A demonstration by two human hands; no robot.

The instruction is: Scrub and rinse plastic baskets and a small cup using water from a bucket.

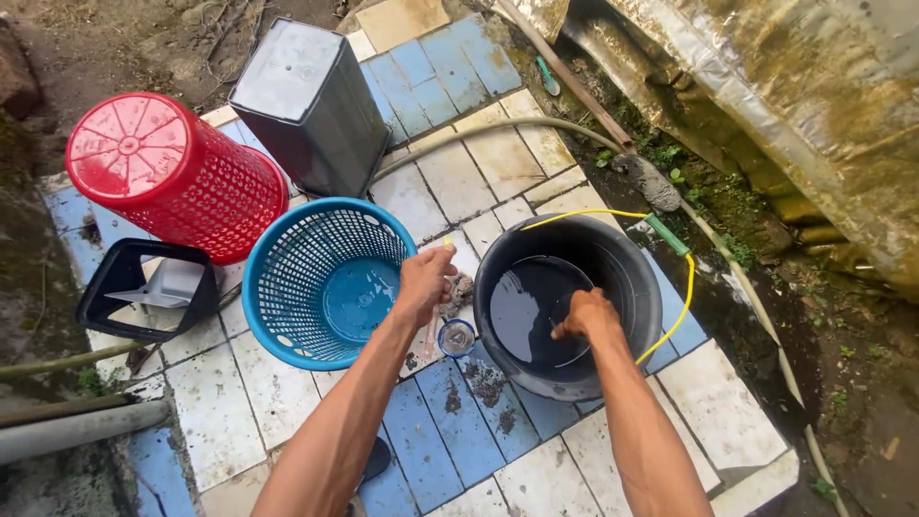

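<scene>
Head view: the left hand [424, 280] fingers curl on the blue basket [325, 282] rim; the right hand [584, 314], fingers closed, perhaps gripping something, is inside the black bucket [613, 258].

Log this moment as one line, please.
left hand: gripping rim of blue basket | right hand: inside black bucket, over water | red basket: upturned

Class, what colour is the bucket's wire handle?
Yellow wire handle on the round black plastic bucket, head view.
</scene>
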